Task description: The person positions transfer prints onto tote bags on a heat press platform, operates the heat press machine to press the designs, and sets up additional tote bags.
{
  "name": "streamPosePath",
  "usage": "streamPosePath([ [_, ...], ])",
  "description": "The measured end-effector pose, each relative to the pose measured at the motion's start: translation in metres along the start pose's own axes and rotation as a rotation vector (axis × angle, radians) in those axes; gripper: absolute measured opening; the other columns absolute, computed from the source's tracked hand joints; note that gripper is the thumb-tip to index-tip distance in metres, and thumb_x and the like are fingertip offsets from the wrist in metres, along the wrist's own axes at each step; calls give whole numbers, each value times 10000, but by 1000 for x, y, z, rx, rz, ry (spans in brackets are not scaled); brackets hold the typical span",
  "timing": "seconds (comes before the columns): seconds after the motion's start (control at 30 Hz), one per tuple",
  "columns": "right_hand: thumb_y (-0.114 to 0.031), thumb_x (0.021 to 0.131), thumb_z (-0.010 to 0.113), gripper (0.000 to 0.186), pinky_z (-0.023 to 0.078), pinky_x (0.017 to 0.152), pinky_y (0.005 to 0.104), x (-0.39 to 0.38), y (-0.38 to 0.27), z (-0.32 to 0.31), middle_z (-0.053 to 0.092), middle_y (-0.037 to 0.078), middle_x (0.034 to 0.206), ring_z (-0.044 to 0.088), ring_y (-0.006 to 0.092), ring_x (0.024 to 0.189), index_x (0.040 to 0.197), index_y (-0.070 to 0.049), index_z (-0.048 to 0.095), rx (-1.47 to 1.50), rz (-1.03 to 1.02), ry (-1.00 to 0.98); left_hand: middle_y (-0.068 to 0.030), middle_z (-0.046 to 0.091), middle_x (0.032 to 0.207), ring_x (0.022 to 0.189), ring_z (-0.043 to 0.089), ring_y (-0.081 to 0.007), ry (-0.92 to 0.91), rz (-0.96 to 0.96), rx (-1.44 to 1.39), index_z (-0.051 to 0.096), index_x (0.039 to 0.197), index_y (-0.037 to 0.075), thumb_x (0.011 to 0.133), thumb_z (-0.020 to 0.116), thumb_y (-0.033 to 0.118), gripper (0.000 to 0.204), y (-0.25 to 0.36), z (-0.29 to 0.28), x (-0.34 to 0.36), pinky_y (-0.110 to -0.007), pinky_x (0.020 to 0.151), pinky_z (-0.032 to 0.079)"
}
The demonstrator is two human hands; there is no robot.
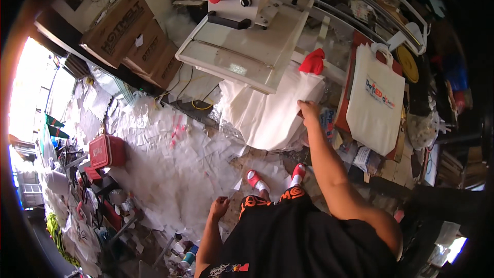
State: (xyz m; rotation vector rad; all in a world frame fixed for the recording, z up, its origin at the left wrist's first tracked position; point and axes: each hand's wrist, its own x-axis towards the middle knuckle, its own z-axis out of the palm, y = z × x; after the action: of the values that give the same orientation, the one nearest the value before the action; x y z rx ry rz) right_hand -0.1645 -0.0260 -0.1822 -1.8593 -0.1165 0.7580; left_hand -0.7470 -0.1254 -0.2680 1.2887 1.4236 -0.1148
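A heat press [234,54] stands ahead of me with its wide flat plate over white fabric [262,110]. That fabric drapes from the press toward me. My right hand [309,111] reaches forward to the fabric's right edge, its fingers closed in a pinch there. Just beyond this hand, a bunched red cloth [312,63] lies on the white fabric. Low at my left side hangs my left hand [220,206], fingers curled, with nothing visible in it. To the right, a white tote bag [375,100] with a coloured print lies flat on a red surface.
Brown cardboard boxes [128,41] are stacked left of the press. White paper scraps [159,175] cover much of the floor. A red cooler box [106,151] sits among clutter at left. Cables [198,105] trail below the press. A metal rail [360,0] runs at the back right.
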Motion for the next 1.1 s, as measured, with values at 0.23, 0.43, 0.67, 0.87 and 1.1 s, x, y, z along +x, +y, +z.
streamPosePath([
  [0.23,-208,921,645,208,438,725,240,-205,-157,-101,621,-17,851,549,73,787,1001,-17,629,105,-289,-324,-168,543,1373,1173,590,-265,-376,234,-1111,439,1425,33,943,426,689,814,175,11,-1,-413,997,478],
  [0.43,-137,968,598,172,319,609,212,-249,-146,-214,429,-69,748,368,40,683,842,-55,514,-128,-533,-165,-164,657,1187,1055,642,-273,-648,744,-437,543,1297,-42,987,416,605,728,384,-18,-44,-385,939,496],
  [0.67,-78,892,557,150,427,547,439,-239,-102,-228,517,208,628,532,396,571,812,13,467,-499,-624,267,-198,598,803,752,570,-315,-117,904,60,522,955,-34,988,550,268,305,453,100,-60,-416,709,458],
  [0.87,-152,959,575,153,465,643,281,-249,-128,-300,586,19,790,566,116,717,918,-10,535,58,-608,-105,-233,613,787,747,599,-258,-415,653,-207,549,990,-83,998,541,359,442,483,141,-63,-393,691,473],
  [1.1,-283,997,591,346,431,563,282,-203,-119,-381,565,34,616,516,89,599,773,-19,591,-84,-528,24,-146,617,716,675,600,-244,46,946,329,626,988,-28,1014,496,416,463,554,218,-149,-429,636,451],
])
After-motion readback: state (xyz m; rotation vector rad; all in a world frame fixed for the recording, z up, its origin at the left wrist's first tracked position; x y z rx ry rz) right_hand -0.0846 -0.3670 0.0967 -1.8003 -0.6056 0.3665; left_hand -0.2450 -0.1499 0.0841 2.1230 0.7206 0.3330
